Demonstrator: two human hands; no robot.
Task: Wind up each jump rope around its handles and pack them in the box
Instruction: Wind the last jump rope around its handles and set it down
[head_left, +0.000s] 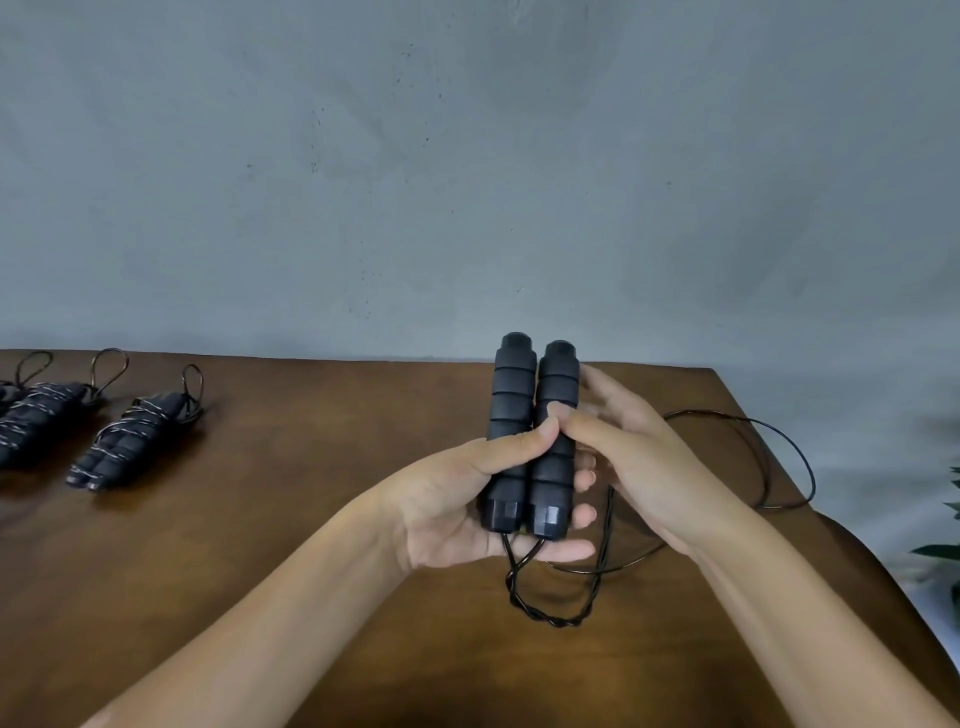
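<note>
Cord (550, 618) hangs twisted below both handles (530, 441), looping right over counter (311, 519). Left hand (467, 504) grips the upright side-by-side pair; right hand (623, 457) pinches the right one. Wound ropes (130, 441) lie far left.

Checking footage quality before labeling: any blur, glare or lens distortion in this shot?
Head view: wide-angle bending curves the table edge at right; soft, even light, faint shadows; mild sheen on the wood, no harsh glare; the handles in the left hand and right hand are fairly sharp; the wound ropes at far left look softer.
</note>
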